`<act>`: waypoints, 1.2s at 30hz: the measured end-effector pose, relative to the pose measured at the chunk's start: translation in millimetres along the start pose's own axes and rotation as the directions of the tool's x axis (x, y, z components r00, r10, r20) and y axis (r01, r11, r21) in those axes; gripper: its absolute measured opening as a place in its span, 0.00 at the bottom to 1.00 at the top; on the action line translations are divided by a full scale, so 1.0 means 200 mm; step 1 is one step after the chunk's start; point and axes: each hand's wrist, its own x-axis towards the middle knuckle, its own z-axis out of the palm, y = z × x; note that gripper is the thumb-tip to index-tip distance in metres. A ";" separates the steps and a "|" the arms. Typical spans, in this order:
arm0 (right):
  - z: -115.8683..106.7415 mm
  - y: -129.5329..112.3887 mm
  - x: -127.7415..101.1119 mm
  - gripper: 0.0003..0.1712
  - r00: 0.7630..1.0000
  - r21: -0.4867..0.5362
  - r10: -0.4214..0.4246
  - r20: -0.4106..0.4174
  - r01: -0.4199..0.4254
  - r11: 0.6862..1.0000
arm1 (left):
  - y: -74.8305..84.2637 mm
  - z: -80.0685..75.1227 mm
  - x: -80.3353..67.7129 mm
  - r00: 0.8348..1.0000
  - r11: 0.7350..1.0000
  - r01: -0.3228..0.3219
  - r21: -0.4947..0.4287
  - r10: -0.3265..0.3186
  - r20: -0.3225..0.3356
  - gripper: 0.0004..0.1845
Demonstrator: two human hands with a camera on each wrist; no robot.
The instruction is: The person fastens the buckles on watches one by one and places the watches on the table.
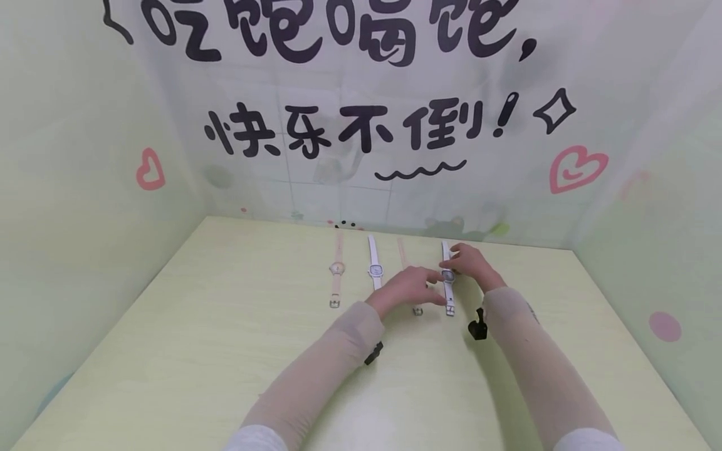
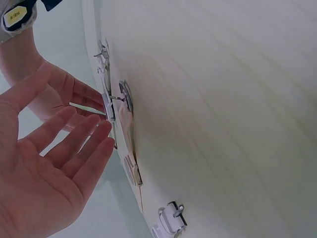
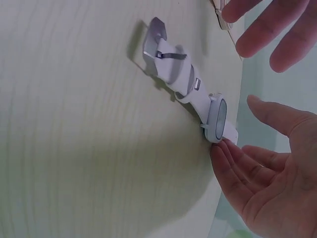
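Observation:
Four wristwatches lie in a row on the table. Rightmost is a white watch [image 1: 449, 292], its buckle end [image 3: 154, 42] toward the near side. My right hand [image 1: 476, 265] is beside it, the fingertips touching the watch case [image 3: 216, 119] at its edge, thumb apart from it. To the left my left hand [image 1: 407, 289] hovers with fingers spread and nothing held; its palm [image 2: 44, 193] shows in the left wrist view. Under this hand lies a pink watch [image 1: 402, 250], mostly hidden. Further left are another white watch [image 1: 375, 270] and another pink watch [image 1: 336, 268].
A pale wooden table [image 1: 225, 326] spreads under the watches. Behind it stands a wall sheet [image 1: 316, 200] with black lettering, and side panels flank both edges. Black wrist mounts [image 1: 478, 326] hang below the sleeves.

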 end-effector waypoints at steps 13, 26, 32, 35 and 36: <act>0.05 -0.02 0.02 0.42 0.999 -0.059 0.020 -0.046 -0.023 0.998 | 0.00 0.03 0.01 1.000 1.000 -0.007 0.011 0.007 0.008 0.29; 0.06 -0.02 0.05 0.38 0.994 -0.081 0.040 -0.105 -0.048 0.996 | 0.00 0.10 0.06 0.999 0.989 -0.010 -0.150 0.005 -0.032 0.22; 0.06 -0.01 0.06 0.37 0.994 -0.065 0.038 -0.104 -0.045 0.997 | 0.02 0.10 0.07 0.999 0.987 -0.004 -0.163 -0.004 -0.045 0.18; 0.07 -0.01 0.07 0.37 0.995 -0.050 0.046 -0.093 -0.051 0.997 | 0.02 0.11 0.07 0.998 0.987 0.015 -0.159 -0.024 -0.051 0.17; 0.07 -0.01 0.07 0.37 0.995 -0.048 0.047 -0.091 -0.051 0.998 | 0.01 0.12 0.07 0.998 0.987 0.022 -0.158 -0.031 -0.053 0.16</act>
